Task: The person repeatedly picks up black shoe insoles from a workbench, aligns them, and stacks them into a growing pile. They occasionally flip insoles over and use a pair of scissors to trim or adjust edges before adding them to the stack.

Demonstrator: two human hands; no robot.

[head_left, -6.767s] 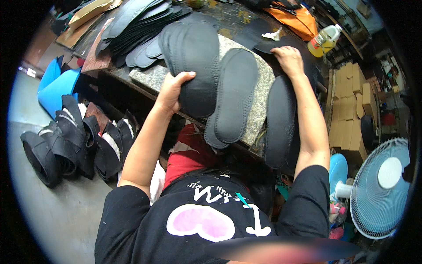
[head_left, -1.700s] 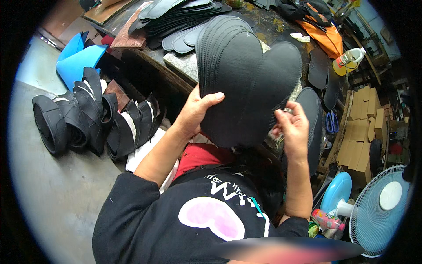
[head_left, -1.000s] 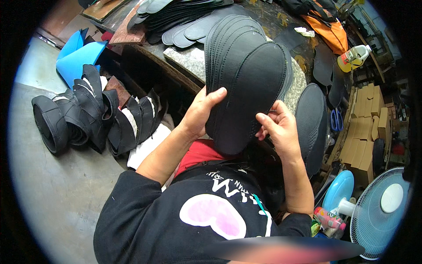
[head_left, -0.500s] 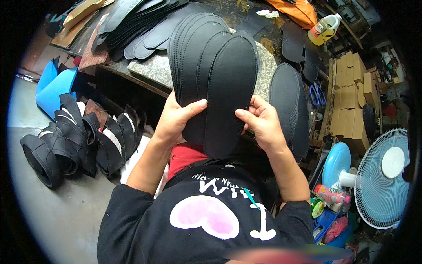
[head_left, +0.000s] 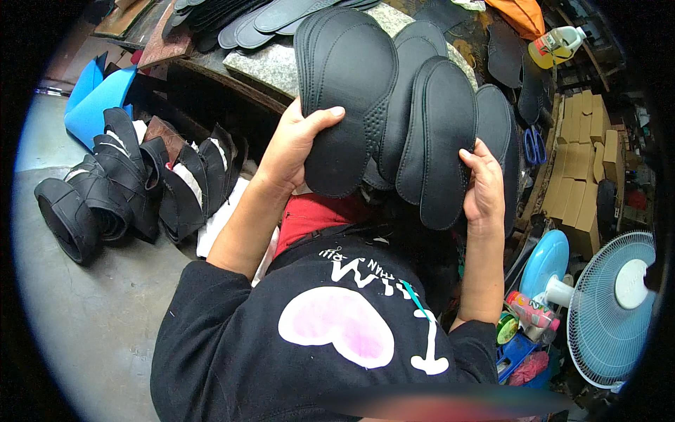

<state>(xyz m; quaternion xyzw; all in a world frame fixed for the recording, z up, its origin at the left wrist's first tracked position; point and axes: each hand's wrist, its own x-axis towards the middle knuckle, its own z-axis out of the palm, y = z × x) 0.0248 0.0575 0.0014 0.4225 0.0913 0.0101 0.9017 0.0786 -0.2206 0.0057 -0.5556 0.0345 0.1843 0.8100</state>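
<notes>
Insoles (head_left: 446, 133) look matt, leather-like; the slab (head_left: 264, 68), rough stone; the boxes (head_left: 573, 169), matt cardboard.

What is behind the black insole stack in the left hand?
Beyond the insole stack, a speckled slab and more black insoles show; what it directly covers cannot be seen.

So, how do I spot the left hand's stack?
Find the speckled stone slab. Partly covering it in view, a black, sole-shaped stack sits in the left hand. It shows more layered edges than the bunch at the right hand.
</notes>
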